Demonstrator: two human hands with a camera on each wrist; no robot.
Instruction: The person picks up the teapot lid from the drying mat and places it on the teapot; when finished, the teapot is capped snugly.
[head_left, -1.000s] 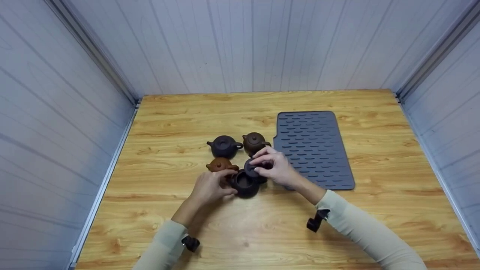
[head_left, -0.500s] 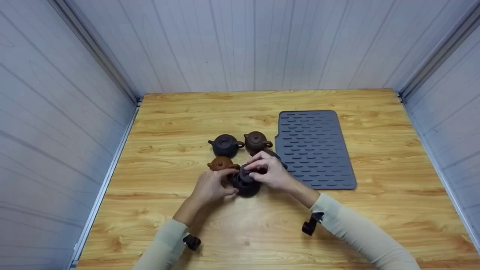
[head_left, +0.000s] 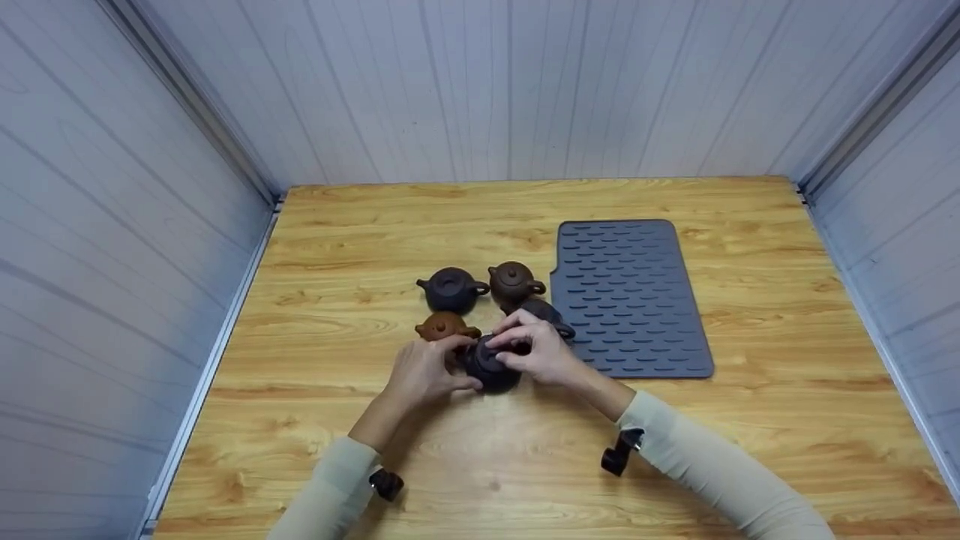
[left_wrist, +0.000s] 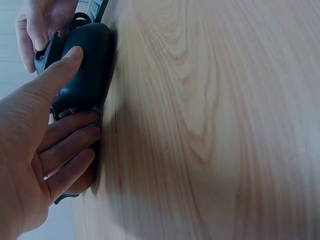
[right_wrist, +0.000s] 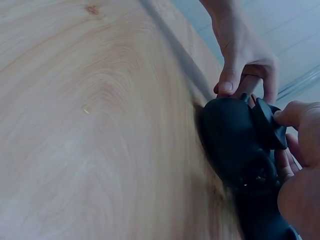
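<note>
A black teapot (head_left: 501, 379) stands on the table, nearest the person in a cluster of teapots. My left hand (head_left: 421, 370) holds it at its left side, thumb on the body (left_wrist: 92, 55) and fingers around the spout side. Between thumb and fingers, my right hand (head_left: 547, 358) pinches the round black lid (right_wrist: 267, 125) over the pot's mouth. In the right wrist view the lid looks slightly tilted against the rim; whether it is fully seated I cannot tell. An orange-brown teapot (head_left: 441, 325) sits just beyond my left fingers.
Behind my hands are a black teapot with a ring-shaped lid top (head_left: 450, 291), a brown teapot (head_left: 511, 282) and another dark teapot (head_left: 541, 309), partly hidden by my right hand. A grey ridged mat (head_left: 626, 300) lies to the right on the wooden table (head_left: 360, 247).
My right hand has brought the lid left and down from above the open pot onto its mouth. The left hand has stayed at the pot's side, its thumb shifting slightly forward.
</note>
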